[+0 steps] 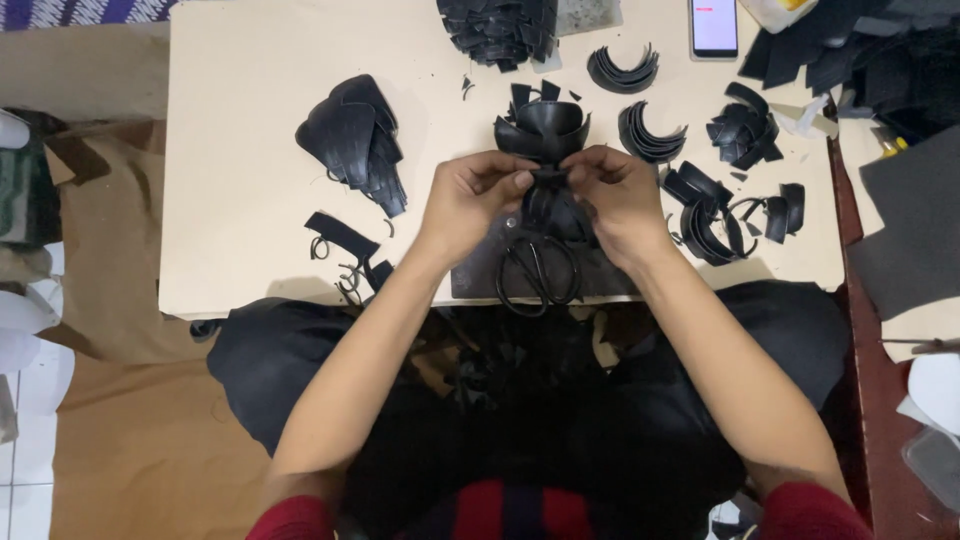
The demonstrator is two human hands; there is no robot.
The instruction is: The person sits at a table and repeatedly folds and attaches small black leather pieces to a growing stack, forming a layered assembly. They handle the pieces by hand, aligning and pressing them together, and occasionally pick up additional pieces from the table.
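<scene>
2 bare hands are shown meeting above the near edge of a low cream table (240,120), with a black flower-like piece (542,130) built of curved strips pinched between them. The fingers of the left hand (470,200) are closed on the narrow base of the piece, thumb against forefinger; the fingers of the right hand (622,195) are closed on the same base from the other side, so that the petals fan upward and away from the person.

Directly beneath the hands, black scissors (538,272) are seen lying on a dark mat (475,275), handles toward the person. A folded bundle of black leaves (352,135) lies to the left, loose offcuts (340,245) lie nearer the table edge, and stacks of curved strips (652,132) lie to the right. A phone (714,27) rests at the far edge.

Risks judged from this arrangement:
1. The layered petals may spring apart if either pinch is relaxed, since only the base is held and the strips appear stiff and curved.
2. The piece may be dropped onto the scissors or off the near edge into the lap, where black scraps would hide it.
3. A wrist lowered carelessly may meet the scissors.
4. Nearby strip stacks may be swept off by the right forearm.
</scene>
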